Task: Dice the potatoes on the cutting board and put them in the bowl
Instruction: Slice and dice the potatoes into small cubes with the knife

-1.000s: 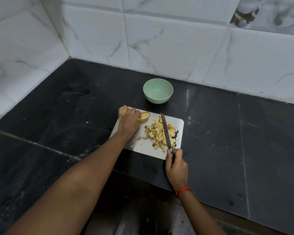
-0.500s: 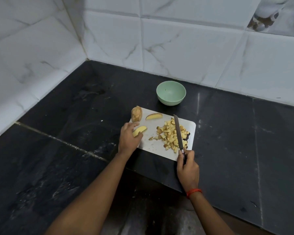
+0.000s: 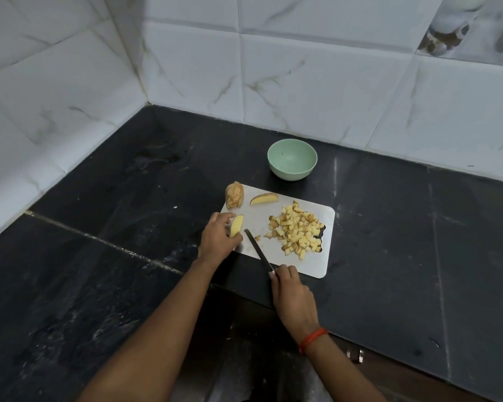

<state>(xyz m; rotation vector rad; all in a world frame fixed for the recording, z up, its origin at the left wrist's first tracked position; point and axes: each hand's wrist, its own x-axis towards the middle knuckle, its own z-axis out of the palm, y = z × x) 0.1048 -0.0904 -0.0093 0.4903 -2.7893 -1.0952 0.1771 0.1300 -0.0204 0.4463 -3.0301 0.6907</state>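
On the cutting board (image 3: pixel 262 215), left hand (image 3: pixel 217 238) pinching a potato wedge (image 3: pixel 236 226), right hand (image 3: pixel 294 297) gripping the knife (image 3: pixel 258 250).

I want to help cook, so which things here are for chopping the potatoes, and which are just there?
For the job: cutting board, knife in the right hand, potato wedge in the left hand, spare wedge, potato chunk, diced pile, green bowl.

Just there: orange wristband, black counter, tiled wall.

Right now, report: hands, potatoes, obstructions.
Left hand holds potato wedge. Right hand grips knife. Diced potato on cutting board, green bowl empty. Nothing blocks the bowl.
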